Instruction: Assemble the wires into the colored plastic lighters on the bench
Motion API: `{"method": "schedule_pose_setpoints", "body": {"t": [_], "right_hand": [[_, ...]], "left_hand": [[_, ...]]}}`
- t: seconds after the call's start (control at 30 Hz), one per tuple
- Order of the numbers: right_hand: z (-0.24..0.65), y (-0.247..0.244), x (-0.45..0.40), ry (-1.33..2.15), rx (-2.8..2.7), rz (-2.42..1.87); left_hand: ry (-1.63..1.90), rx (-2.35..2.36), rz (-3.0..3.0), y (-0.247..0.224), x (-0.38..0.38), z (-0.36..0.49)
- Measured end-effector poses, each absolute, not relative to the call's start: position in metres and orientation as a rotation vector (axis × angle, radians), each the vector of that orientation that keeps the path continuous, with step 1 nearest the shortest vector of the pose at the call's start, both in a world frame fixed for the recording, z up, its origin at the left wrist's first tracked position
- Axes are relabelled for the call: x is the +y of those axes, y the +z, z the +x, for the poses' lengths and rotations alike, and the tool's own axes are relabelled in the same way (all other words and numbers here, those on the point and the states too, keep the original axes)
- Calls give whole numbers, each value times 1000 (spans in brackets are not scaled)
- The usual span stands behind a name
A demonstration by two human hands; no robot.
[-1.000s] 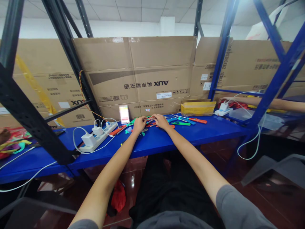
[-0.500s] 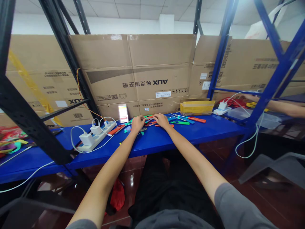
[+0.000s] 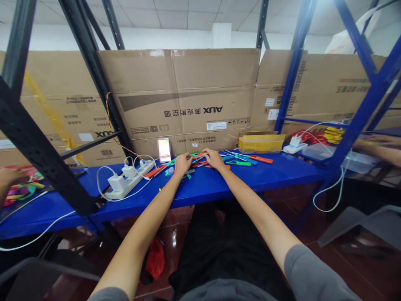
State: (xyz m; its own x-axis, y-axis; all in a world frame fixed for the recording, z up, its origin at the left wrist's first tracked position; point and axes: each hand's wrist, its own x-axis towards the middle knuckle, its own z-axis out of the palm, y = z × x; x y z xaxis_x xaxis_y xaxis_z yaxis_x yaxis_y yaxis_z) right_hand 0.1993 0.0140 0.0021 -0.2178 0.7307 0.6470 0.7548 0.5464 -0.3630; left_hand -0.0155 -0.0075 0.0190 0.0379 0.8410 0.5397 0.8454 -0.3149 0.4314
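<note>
The left hand [image 3: 182, 164] and right hand [image 3: 213, 158] are on the desk [image 3: 200, 189], a little apart, backs up and fingers bent inward. Both are at a pile of lighters [image 3: 198, 163], which lies between and under the fingertips, with red and green handles and thin metal rods showing. The fingertips are too small and too hidden to tell whether either hand pinches a piece or only touches the pile.

Just beside the left wrist lie a small grey piece [image 3: 190, 171] and a dark green scrap [image 3: 188, 177]; on its other side is a purple piece [image 3: 171, 171]. Further left of that hand lies an orange lighter [image 3: 155, 172], near a white power strip [image 3: 131, 179] with chargers plugged in. Beyond the left hand, a phone [image 3: 164, 150] stands upright, its screen blurred.

To the right of the right hand lie a green lighter [image 3: 239, 163], a blue one and, further out, a red lighter [image 3: 262, 159]. Past these, a yellow-taped box [image 3: 261, 143] stands against the cardboard [image 3: 194, 71] behind both hands. Well off to the left, another person's hand [image 3: 8, 177] is over a colourful heap [image 3: 26, 189].
</note>
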Motion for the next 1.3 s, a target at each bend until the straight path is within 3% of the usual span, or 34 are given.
{"method": "schedule_pose_setpoints", "body": {"t": [0.43,1.3], "right_hand": [[205,-4,32,148,-1630,-909],[195,-13,39,135,-1818,-798]], "left_hand": [[-1607,-1458,-2332,16,-3,-13],[-1573,-1428,-2438,16,-10,-9]]}}
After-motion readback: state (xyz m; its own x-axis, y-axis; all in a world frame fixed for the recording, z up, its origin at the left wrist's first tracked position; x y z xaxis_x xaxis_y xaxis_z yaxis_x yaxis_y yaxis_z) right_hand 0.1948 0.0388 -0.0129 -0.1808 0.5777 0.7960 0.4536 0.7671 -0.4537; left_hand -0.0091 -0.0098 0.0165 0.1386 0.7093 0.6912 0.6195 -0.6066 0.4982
